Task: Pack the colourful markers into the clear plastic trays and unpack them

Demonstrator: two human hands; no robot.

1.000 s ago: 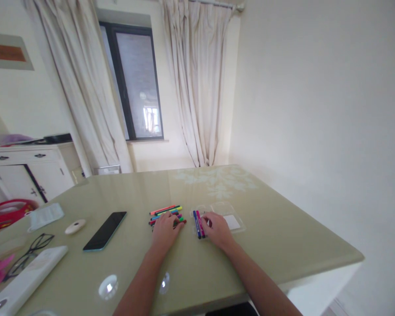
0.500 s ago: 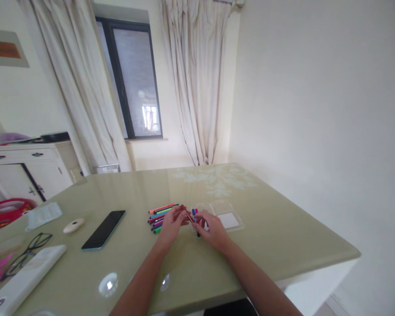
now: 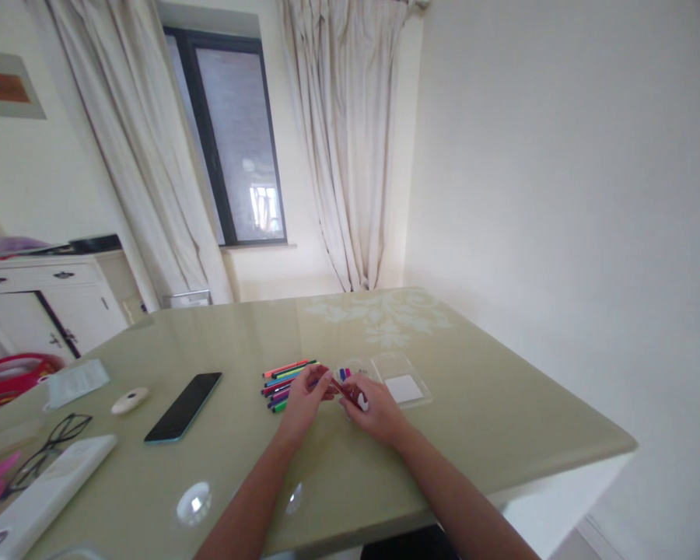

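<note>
Centre of frame: both hands, left (image 3: 304, 395) and right (image 3: 378, 411), pinch one slim red pen (image 3: 343, 390) between them above the glossy desk (image 3: 502, 420). Two pens lie in the clear plastic case (image 3: 411, 372); roughly ten round-barrelled pens (image 3: 285, 379) remain loose, left of it.

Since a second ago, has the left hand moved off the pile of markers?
Yes. The left hand has lifted off the marker pile and shifted right toward the clear case, now holding a red marker with the right hand.
</note>
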